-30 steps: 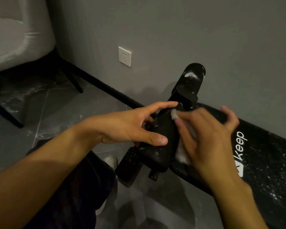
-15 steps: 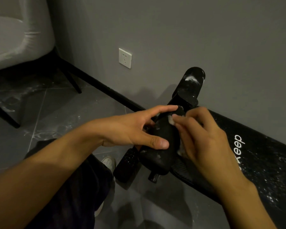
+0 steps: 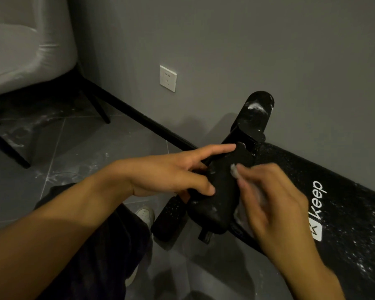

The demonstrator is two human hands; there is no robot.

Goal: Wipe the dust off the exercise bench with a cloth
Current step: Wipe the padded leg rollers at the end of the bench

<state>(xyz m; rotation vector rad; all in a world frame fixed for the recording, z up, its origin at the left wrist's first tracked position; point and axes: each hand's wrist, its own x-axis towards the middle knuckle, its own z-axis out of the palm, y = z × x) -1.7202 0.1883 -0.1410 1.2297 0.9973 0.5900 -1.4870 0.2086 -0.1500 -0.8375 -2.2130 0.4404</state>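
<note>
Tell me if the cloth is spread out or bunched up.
Bunched up. The cloth is wadded in the right hand against the black pad; only tufts show at the fingertips and below the palm.

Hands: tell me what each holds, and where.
Left hand grips the pad round its middle. Right hand pinches the cloth, bunched under its fingers.
</note>
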